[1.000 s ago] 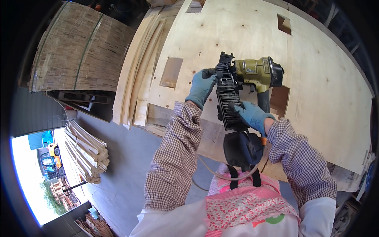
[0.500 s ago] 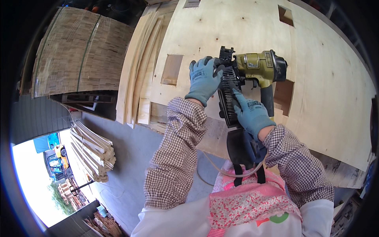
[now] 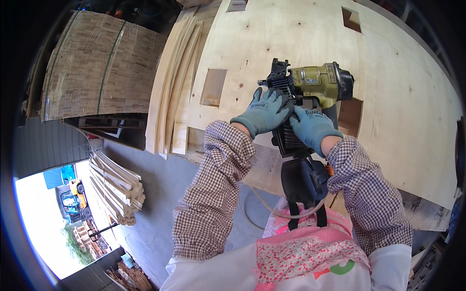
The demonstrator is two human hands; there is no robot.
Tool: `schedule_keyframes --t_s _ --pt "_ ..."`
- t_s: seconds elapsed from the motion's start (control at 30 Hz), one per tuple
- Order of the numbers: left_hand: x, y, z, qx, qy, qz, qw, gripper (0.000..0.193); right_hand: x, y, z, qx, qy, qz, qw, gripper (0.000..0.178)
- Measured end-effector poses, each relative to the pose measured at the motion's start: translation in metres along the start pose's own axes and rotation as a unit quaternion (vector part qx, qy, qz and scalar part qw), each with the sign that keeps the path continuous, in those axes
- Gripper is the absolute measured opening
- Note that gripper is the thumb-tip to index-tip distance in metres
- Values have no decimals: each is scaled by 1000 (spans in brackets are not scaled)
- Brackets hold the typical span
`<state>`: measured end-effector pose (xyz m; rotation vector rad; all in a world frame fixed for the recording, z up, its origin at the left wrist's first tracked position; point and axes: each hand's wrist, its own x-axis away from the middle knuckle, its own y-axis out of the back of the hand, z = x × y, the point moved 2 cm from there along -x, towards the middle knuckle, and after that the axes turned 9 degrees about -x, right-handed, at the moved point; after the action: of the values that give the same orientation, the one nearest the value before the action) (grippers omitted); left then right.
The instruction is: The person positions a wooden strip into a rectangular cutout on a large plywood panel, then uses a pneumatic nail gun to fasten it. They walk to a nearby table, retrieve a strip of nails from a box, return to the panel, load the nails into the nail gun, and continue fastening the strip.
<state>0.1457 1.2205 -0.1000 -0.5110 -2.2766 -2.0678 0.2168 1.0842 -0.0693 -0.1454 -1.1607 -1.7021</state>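
A yellow-green and black nail gun (image 3: 313, 83) lies on its side on a pale plywood panel. Its long black magazine (image 3: 290, 144) extends toward me, with a row of thin metal nails showing in it. My left hand (image 3: 264, 110), in a blue-grey work glove with dark fingertips, has its fingers bent over the upper part of the magazine. Beside it, my right hand (image 3: 314, 127), gloved alike, curls its fingers onto the magazine's right side. The two hands touch or nearly touch; their fingertips hide part of the nail row. The gun's grip is mostly behind my right hand.
The plywood panel (image 3: 398, 121) has several square cutouts. Long wood strips (image 3: 170, 82) lie along its left side. A strapped stack of wood pieces (image 3: 104, 63) stands far left, above a bundle of slats (image 3: 116, 189). An air hose (image 3: 262, 200) loops near my apron.
My left hand has slid down from the gun's nose onto the magazine, closer to my right hand. My right hand has shifted slightly up. The nail gun has stayed nearly in place.
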Motion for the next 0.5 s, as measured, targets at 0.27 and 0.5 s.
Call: schedule_keyframes --t_s 0.27,0.5 --pt "-18 -20 9 -9 62 -86 994 36 1 0 -1 2 -5 7 1000 41" --pt "-33 -4 13 -24 38 28 999 43 4 -3 -6 -6 16 -2 1000 39"
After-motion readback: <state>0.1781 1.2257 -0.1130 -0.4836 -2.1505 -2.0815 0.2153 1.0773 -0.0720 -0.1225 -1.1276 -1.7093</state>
